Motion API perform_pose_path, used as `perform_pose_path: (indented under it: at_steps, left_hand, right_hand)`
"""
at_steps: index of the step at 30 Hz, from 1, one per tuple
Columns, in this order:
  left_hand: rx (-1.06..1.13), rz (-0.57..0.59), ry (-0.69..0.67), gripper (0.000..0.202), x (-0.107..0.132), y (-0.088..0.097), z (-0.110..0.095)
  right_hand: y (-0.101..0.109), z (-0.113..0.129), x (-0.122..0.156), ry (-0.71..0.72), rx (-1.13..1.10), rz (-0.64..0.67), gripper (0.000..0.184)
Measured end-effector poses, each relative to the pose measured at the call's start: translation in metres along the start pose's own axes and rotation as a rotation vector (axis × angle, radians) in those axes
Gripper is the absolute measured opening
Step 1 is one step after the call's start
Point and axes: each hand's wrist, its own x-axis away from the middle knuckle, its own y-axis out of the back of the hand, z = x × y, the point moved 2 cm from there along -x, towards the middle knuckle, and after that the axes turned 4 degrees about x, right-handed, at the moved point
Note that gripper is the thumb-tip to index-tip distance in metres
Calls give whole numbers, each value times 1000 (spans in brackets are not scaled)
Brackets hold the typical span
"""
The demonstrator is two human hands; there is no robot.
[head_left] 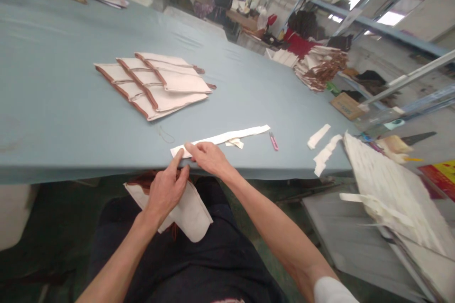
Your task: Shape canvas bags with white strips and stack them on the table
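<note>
A long white fabric strip [227,137] lies near the front edge of the grey-blue table [57,104]. My right hand [209,157] rests on the strip's near end, fingers curled and pressing it down. My left hand [166,190] is just below the table edge, its index finger reaching up to the same end of the strip. Under that hand, on my lap, lies a cream fabric piece with brown trim [188,213]. Three similar cream pieces with brown trim [156,84] lie overlapped farther back on the table.
Small pink thread snips [273,141] lie right of the strip, with short white scraps [323,147] beyond. Stacks of cream pieces [320,67] sit at the far right. A pile of white fabric [394,189] rests on a stand to my right.
</note>
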Motion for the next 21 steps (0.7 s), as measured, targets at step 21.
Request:
perform_pose_path:
  at_steps: [21]
  left_hand:
    - [-483, 56, 83, 84, 2, 4, -13]
  right_hand:
    - [168, -100, -46, -115, -602, -300, 26]
